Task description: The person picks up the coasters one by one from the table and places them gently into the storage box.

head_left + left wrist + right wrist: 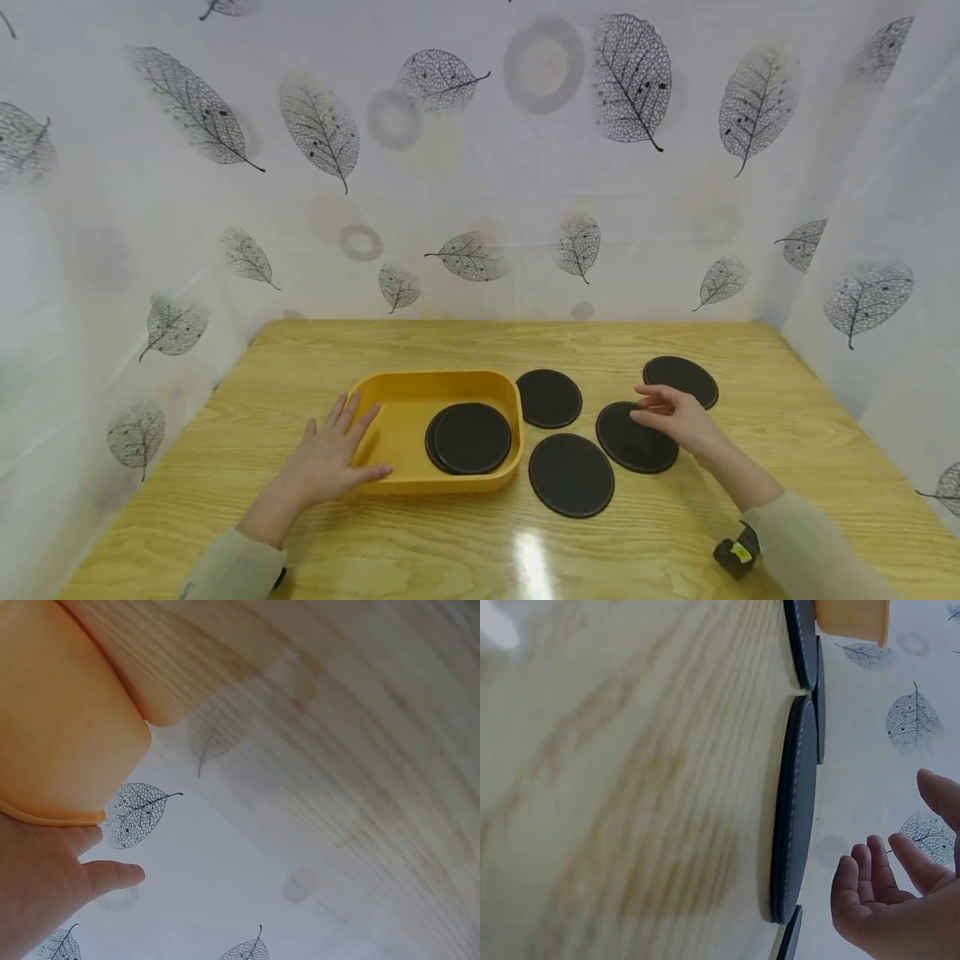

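Observation:
My left hand [330, 454] lies with spread fingers over the left end of a yellow tray [420, 483]; in the left wrist view its fingers [112, 876] are at the rim. Two round black coasters [474, 439] overlap inside the tray, toward its right side. My right hand [684, 423] hovers over a black coaster [637, 442] to the right of the tray, its fingers loosely bent and holding nothing. From the right wrist, that coaster [793, 810] looks layered at its edge, with the hand [900, 900] above it and apart from it.
More black coasters lie on the wooden table [420, 550]: one [551, 398] beside the tray's right wall, one [572, 475] nearer the front, and one [681, 381] behind my right hand. A leaf-patterned curtain [480, 183] stands behind the table and along its sides.

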The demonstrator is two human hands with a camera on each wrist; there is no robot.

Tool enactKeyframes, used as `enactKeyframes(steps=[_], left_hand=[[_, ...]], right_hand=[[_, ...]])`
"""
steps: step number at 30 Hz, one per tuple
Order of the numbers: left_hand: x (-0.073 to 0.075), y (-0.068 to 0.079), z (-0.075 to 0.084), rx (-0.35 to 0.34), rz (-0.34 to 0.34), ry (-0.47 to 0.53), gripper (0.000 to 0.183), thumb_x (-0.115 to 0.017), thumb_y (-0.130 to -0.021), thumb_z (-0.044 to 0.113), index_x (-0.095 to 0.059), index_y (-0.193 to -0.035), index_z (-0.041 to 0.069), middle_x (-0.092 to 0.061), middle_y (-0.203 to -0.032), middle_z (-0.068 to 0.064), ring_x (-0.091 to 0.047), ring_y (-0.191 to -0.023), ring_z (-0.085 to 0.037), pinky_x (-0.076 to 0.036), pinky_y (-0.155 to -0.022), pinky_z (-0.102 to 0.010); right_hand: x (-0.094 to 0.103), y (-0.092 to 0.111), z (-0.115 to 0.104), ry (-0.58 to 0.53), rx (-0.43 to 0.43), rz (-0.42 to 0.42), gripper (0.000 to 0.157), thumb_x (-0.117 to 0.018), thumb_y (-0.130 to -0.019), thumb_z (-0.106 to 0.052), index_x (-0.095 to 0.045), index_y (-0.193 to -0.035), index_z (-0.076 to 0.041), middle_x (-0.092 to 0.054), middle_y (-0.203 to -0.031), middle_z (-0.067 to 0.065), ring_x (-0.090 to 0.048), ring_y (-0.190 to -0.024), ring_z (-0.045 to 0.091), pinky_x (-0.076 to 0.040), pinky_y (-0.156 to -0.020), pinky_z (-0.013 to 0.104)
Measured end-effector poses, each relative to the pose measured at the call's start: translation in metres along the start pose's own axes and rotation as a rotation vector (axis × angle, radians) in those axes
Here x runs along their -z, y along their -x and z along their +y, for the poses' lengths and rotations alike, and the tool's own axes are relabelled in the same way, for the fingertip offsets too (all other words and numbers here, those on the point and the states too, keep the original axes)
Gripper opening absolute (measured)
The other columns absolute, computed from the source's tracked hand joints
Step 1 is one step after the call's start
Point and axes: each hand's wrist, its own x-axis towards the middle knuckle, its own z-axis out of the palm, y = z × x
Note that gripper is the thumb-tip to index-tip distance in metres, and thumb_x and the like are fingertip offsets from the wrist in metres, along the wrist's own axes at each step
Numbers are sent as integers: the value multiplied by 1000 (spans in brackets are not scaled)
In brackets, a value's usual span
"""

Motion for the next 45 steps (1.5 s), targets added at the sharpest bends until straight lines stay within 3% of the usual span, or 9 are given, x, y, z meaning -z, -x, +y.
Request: enactKeyframes(steps=[10, 20, 28, 33, 45], left_hand=[[0, 0, 0, 4, -1, 23, 85, -48, -78, 62, -27, -139, 7, -11, -143, -25, -7, -129, -40, -15, -87, -69], [-1, 0, -1, -1, -2, 20, 84, -49, -79, 60, -28, -139, 6, -10, -143, -25, -7, -129, -41, -16, -87, -69], [1, 0, 0, 3, -7, 25, 83, -49, -79, 59, -27, -139, 6, -10, -143, -24, -7, -129, -40, -16, -87, -69], [1, -1, 0, 5, -8, 33, 83, -50, -79, 59, -27, -139, 6, -11, -143, -24, -6, -130, -40, -16, -87, -69], [1, 0, 0, 5, -9, 37, 84, -49, -79, 61, -27, -139, 6, -11, -143, -24, -7, -130, -40, -16, -87, -69]], right_hand=[[4, -8, 10, 136, 0, -29, 61, -65, -80, -24, -42, -123, 12, -49, -110, 30, -51, -98, 40, -46, -76, 43], [8, -13, 18, 317, -16, -163, 78, -71, -73, -34, -37, -125, 12, -43, -113, 39, -43, -103, 50, -41, -79, 51], [6, -15, 22, 497, 32, -160, 83, -75, -66, -39, -42, -121, 13, -42, -109, 39, -38, -101, 53, -30, -79, 62], [5, -14, 20, 526, -5, -155, 83, -77, -63, -40, -45, -120, 11, -35, -109, 38, -33, -97, 53, -35, -73, 56], [6, -16, 19, 520, -95, -148, 80, -81, -53, -42, -45, -100, 12, -38, -101, 34, -35, -96, 51, -35, -77, 54]])
